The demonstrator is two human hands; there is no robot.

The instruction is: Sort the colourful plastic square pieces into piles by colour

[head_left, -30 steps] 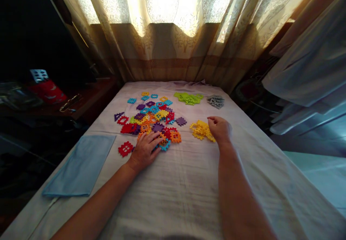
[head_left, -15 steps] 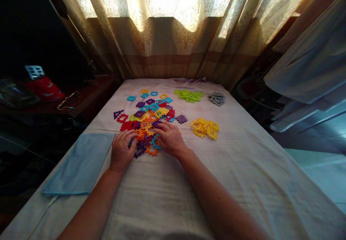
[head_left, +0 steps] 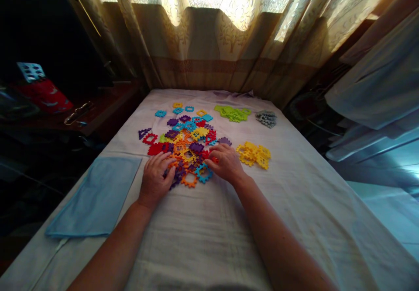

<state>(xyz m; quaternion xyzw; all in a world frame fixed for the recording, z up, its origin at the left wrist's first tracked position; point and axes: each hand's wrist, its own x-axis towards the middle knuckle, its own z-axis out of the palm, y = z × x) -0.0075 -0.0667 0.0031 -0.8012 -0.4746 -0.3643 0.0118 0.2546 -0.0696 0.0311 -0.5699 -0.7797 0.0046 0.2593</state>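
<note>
Head view: we look down on a white-clothed table (head_left: pixel 196 243) with interlocking plastic tiles, most of them in a mixed heap (head_left: pixel 200 133) left of centre.
Set apart by colour: three groups lie to the right of the heap, a lime-green pile (head_left: pixel 233 113) and a grey pile (head_left: pixel 266 119) at the far side, and a yellow pile (head_left: pixel 253 153) nearer us.
Left mixed: we judge the larger share is unsorted, since red, purple, orange, blue and yellow tiles overlap there, with a few loose ones around the far and left edges.
Left hand (head_left: pixel 154 179): our grip is loose, thumb apart from the fingers, fingertips over the heap's near left edge.
Right hand (head_left: pixel 225 162): our fingers are bent over red and orange tiles at the heap's right edge; we cannot tell whether the grip is clamped on one.
Hidden tiles: our hands cover some, and those low in the heap lie under others, so we cannot count them. The purple tile (head_left: pixel 224 141) is partly behind our right hand.
Hard to make out: individual grey tiles blur together, and the left surroundings are too dark to read.
</note>
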